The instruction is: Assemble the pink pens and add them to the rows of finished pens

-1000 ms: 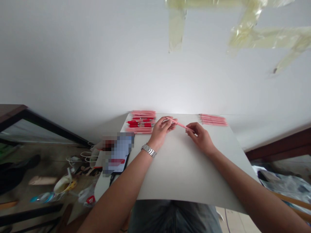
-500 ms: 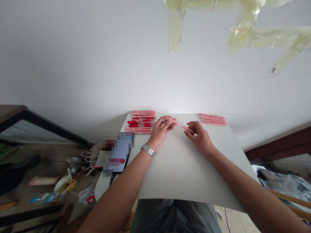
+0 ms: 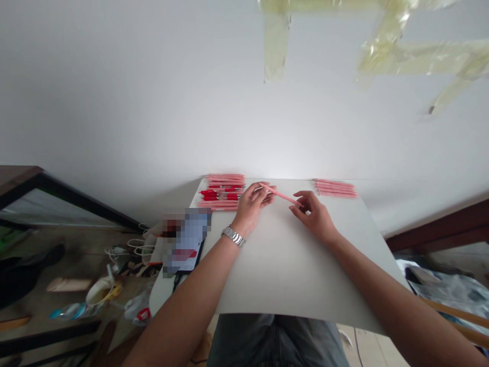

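Observation:
A slim pink pen (image 3: 284, 196) slants between my two hands above the white table. My left hand (image 3: 252, 201), with a metal watch on its wrist, pinches the pen's upper left end. Fingers of my right hand (image 3: 312, 213) are closed around its lower right end. Just left of my left hand lies a stack of pink pens (image 3: 226, 178), with several red pens (image 3: 219, 195) among them. Beyond my right hand, another row of pink pens (image 3: 336, 188) lies side by side near the wall.
The white table (image 3: 290, 275) stands against a white wall. A phone-like device (image 3: 190, 239), partly blurred out, lies at its left edge. Cables, a cup (image 3: 100, 291) and plastic bags are on the left below; more plastic wrapping (image 3: 446, 283) is at the right.
The pen has turned slightly about its length, so a pale marking seen on it before no longer shows. Both hands stay in nearly the same place.

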Motion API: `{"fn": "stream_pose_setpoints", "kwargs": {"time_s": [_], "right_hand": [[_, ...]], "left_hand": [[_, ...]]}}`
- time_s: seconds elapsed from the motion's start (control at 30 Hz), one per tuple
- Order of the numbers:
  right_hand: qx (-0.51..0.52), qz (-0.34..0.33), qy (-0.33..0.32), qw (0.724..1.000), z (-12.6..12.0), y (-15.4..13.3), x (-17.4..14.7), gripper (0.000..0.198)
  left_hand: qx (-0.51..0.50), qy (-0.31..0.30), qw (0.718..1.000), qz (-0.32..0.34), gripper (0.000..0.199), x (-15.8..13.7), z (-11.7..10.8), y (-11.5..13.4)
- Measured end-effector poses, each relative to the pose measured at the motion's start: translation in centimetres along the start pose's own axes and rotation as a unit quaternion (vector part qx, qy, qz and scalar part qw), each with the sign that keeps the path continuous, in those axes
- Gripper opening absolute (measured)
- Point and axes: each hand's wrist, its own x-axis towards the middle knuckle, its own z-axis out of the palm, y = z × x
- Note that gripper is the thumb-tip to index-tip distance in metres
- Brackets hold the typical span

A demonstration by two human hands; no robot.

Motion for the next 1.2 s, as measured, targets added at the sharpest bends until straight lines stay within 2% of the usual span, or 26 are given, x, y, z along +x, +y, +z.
{"fn": "stream_pose_setpoints", "kwargs": {"time_s": [0.17, 0.3, 0.5, 0.67, 1.2], "right_hand": [[-0.012, -0.005, -0.011, 1.0, -0.1, 0.1, 0.07, 0.028], [-0.021, 0.0, -0.03, 0.999, -0.28, -0.35, 0.05, 0.032], [-0.009, 0.004, -0.005, 1.0, -0.08, -0.19, 0.03, 0.038], [-0.022, -0.01, 0.011, 1.0, -0.05, 0.19, 0.1, 0.029], [-0.025, 0.009, -0.039, 0.999, -0.57, -0.74, 0.08, 0.035]], "left_hand": [[0.002, -0.004, 1.0, 0.004, 0.035, 0.06, 0.0, 0.05], [0.0, -0.006, 1.0, 0.006, 0.034, 0.06, 0.03, 0.09], [0.0, 0.008, 1.0, 0.01, 0.034, 0.11, 0.05, 0.18], [0.003, 0.012, 1.0, 0.012, 0.034, 0.15, 0.07, 0.11], [-0.002, 0.0, 1.0, 0.014, 0.03, 0.12, 0.1, 0.08]]}}
